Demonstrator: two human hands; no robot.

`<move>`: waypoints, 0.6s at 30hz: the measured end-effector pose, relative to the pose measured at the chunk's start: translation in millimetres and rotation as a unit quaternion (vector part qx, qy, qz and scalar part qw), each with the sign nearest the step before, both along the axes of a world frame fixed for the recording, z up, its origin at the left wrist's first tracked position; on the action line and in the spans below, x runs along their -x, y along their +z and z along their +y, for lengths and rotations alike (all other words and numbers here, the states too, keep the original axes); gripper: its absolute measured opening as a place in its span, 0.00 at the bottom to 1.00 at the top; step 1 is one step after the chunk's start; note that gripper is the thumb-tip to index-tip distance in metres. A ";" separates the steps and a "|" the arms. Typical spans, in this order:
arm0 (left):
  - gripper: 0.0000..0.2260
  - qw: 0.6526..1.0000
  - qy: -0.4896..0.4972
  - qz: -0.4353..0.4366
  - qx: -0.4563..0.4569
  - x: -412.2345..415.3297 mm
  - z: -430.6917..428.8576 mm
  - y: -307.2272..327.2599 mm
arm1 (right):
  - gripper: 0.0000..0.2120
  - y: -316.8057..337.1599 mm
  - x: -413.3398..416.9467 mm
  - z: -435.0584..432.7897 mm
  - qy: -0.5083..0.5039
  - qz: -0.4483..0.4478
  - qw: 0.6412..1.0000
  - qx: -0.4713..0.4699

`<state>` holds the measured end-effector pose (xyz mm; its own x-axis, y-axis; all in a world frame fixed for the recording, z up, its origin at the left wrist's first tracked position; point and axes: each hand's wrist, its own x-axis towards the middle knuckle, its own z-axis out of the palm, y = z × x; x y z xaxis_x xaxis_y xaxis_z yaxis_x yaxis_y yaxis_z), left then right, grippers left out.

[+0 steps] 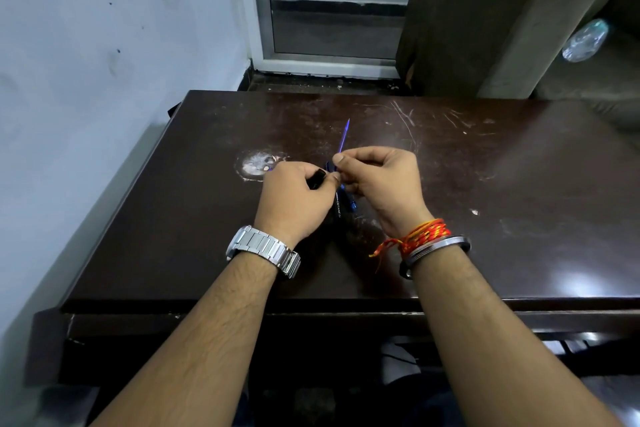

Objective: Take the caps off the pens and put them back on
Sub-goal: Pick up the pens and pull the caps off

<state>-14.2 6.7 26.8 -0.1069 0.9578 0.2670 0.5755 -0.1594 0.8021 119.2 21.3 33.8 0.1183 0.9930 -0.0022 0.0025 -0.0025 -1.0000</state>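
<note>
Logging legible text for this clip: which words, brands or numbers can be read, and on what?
"OCTANE": white print along the black pen barrel lying on the table between the hands; the small characters after it are too blurred to read.
Watch on the left wrist: only the metal band shows, no text.
Nothing else carries writing.

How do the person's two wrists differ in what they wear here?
The left wrist carries a silver metal watch with a link band; the right wrist carries a dark bangle and a red-and-yellow thread. The watch band is broad and flat; the bangle is a thin ring, and the thread has a loose hanging end. Both hands meet over the dark table.
</note>
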 end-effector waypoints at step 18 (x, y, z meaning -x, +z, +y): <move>0.18 0.995 0.102 0.005 0.017 6.2 0.7 4.7 | 0.05 -8.9 -2.1 3.9 -0.019 -0.296 0.950 0.095</move>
<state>-20.4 7.4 31.6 -0.2965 0.9249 0.2379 0.6018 -0.0124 0.7985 121.4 25.3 25.0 0.1910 0.9763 -0.1018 0.5602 -0.1936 -0.8054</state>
